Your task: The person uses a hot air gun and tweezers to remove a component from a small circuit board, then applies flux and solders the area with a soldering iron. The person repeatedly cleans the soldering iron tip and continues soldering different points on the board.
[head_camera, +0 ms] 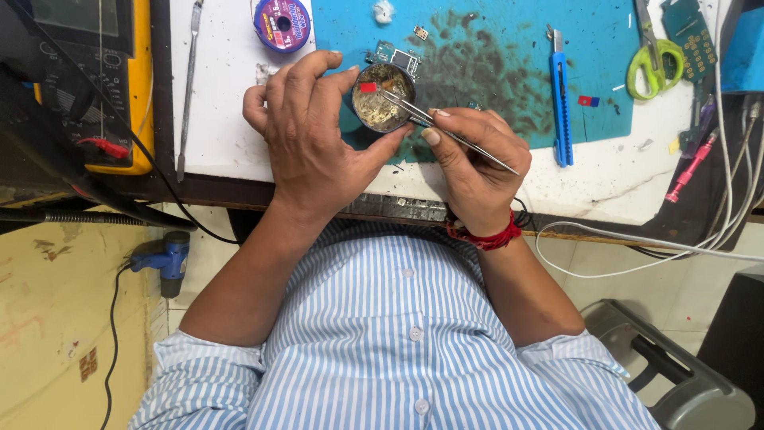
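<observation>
The round tin (383,99) of yellowish paste sits in my left hand (306,143), the grip closed around its rim with the thumb under its lower edge and the fingers curled over the far side, holding it just above the near edge of the surface (231,143). My right hand (475,163) has its grip pinched shut on a pair of metal tweezers (446,127), thumb and forefinger pressing the shaft; the tips reach into the tin, where I see a small red piece (368,87) at the rim, though I cannot tell whether the tweezers actually hold it. A red thread band (485,235) circles the right wrist.

Just beyond the tin lies a small circuit board (395,57) on a blue mat (493,72) stained dark. Right of my right hand is a blue utility knife (560,103), and farther right green-handled scissors (654,64). Left of my left hand lie a thin metal pry tool (188,87) and a spool of solder wire (282,22), then a yellow multimeter (119,80) at the far left.
</observation>
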